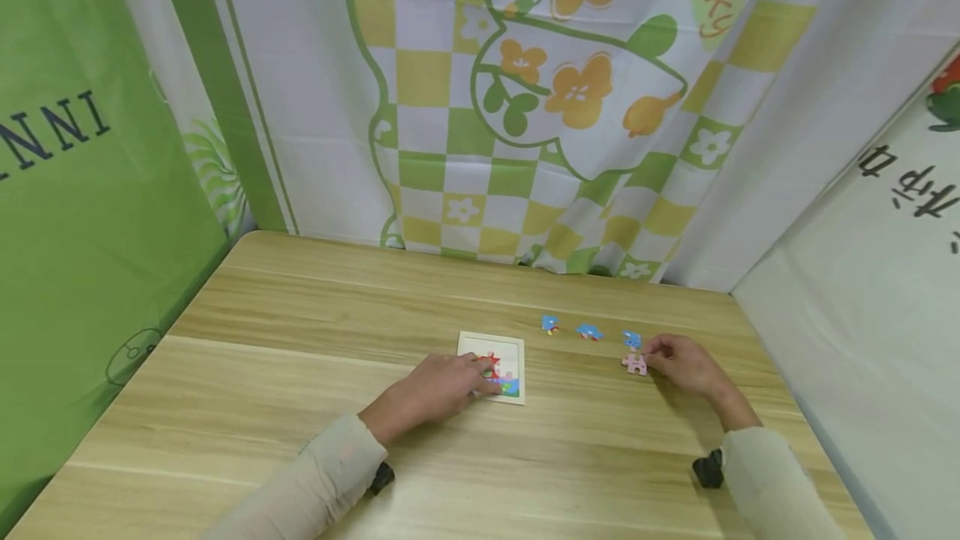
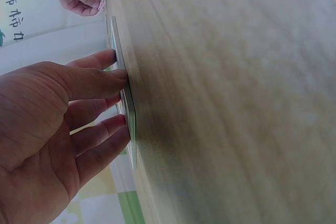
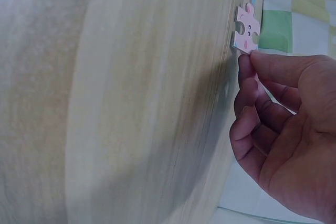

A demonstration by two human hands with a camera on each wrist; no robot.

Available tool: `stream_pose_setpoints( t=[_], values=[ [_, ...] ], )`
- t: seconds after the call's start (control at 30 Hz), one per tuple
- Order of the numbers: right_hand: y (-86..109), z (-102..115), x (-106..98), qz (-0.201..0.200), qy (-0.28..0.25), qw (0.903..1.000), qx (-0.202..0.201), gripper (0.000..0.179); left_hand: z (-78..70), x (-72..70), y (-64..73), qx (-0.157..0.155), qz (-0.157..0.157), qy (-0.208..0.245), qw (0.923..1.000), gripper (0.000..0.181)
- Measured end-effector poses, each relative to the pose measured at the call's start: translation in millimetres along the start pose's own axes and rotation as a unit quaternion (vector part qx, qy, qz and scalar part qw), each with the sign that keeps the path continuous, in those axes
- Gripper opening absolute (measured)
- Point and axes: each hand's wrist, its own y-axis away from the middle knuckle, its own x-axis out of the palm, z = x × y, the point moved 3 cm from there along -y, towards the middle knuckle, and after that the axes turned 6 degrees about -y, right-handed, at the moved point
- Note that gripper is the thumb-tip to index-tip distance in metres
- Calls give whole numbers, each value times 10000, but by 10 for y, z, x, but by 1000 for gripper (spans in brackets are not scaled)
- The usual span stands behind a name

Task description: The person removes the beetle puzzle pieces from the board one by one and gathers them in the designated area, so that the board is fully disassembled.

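Note:
My left hand (image 1: 448,386) lies over a small square puzzle board (image 1: 521,357) that has a pale frame and some coloured pieces in it. In the left wrist view, the fingertips (image 2: 123,121) touch the face of the board and the thumb is at its near edge. Between thumb and index finger, my right hand (image 1: 681,363) pinches a pink puzzle piece (image 3: 247,30) with an animal face printed on it. This piece is tilted up, close over the table near a blue puzzle piece (image 1: 632,339).
Two more blue pieces, a left one (image 1: 550,323) and a middle one (image 1: 589,332), lie in a row beyond the board. The wooden table (image 1: 300,390) meets a patterned curtain (image 1: 480,182) at the back. A white wall covering (image 1: 862,315) borders the right side.

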Motion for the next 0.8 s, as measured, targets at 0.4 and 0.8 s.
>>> stream_pose_setpoints(
  t=[0.4, 0.8],
  values=[
    [-50, -14, 57, 35, 227, 9997, 130, 13, 7, 13, 0, 82, -31, -33, 10000, 41],
    [-64, 5, 92, 51, 292, 9995, 108, 12, 12, 10, 1, 24, 51, 10, 10000, 42]
  ],
)
